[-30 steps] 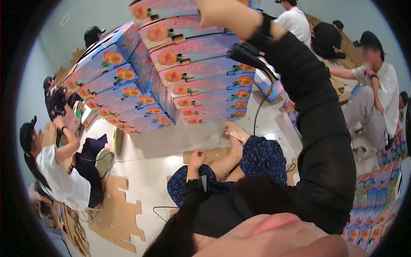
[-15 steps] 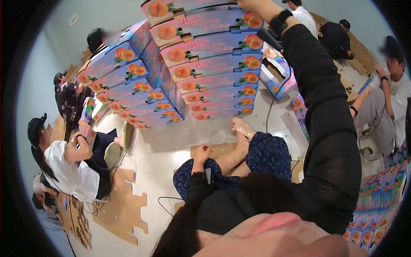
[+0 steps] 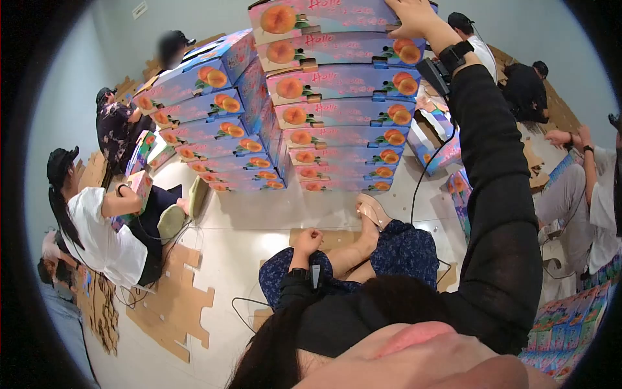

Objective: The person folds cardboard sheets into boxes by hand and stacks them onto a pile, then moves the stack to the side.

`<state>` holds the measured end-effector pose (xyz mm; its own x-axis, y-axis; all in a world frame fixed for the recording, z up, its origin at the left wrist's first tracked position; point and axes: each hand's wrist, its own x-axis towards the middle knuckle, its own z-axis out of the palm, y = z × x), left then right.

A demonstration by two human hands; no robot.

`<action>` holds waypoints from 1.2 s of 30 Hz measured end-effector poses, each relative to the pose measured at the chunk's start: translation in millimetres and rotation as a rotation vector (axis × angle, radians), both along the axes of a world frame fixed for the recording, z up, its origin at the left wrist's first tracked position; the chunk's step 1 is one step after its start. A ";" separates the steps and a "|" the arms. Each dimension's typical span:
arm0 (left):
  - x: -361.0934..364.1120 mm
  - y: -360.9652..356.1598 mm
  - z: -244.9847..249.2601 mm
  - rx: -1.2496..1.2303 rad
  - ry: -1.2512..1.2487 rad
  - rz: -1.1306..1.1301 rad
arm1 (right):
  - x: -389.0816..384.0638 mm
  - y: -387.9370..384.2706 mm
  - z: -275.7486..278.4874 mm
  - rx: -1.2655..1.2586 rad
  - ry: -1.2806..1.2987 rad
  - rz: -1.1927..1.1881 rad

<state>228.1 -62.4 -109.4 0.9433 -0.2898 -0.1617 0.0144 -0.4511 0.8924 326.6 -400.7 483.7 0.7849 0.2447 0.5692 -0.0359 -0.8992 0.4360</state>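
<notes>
The picture's top edge cuts off the upper side of the front stack and part of the right hand on it. The left hand's curled fingers hide its palm (anything inside is impossible to tell). Behind the left stack, a person's face is blurred; at the right side of the floor, a seated person is cut off.

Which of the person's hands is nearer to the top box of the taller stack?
The right hand, which touches the top box near its right end; the left hand is down by the lap.

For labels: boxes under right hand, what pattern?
Boxes: orange fruit on pink-blue; clearest in head view.
</notes>
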 end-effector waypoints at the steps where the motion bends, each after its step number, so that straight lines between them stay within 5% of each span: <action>1: -0.8 0.2 -1.2 -0.008 0.018 0.007 | -5.7 9.8 2.9 0.025 0.055 -0.070; 4: 2.6 -3.9 -9.0 -0.002 0.057 0.005 | 13.1 22.9 4.5 0.103 -0.125 0.355; 8: 7.2 -6.8 -13.9 0.077 0.040 0.017 | 27.1 91.5 14.7 0.260 -0.188 0.642; 14: -11.2 -6.4 20.8 0.082 0.026 0.010 | 79.1 117.6 -3.1 0.296 -0.272 0.848; 17: -8.6 -8.4 12.0 0.084 0.031 -0.019 | 70.5 126.0 -11.9 0.381 -0.166 0.776; 21: -13.4 -8.0 15.9 0.189 -0.010 -0.072 | 92.4 126.5 -38.1 0.319 -0.521 0.886; 26: -8.9 -5.2 10.0 0.235 0.012 -0.098 | 72.3 131.4 -32.1 0.461 -0.209 0.708; 29: -7.9 -3.9 6.7 0.222 -0.005 -0.069 | 99.8 135.3 -44.3 0.224 -0.419 0.492; 36: -6.1 -4.5 -0.3 0.288 -0.066 -0.022 | 79.9 146.8 -51.0 0.152 -0.401 0.246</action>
<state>222.0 -67.0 -109.7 0.9486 -0.2611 -0.1787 -0.0518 -0.6854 0.7263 406.4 -253.9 432.7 0.4263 0.2864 0.8581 0.0476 -0.9544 0.2948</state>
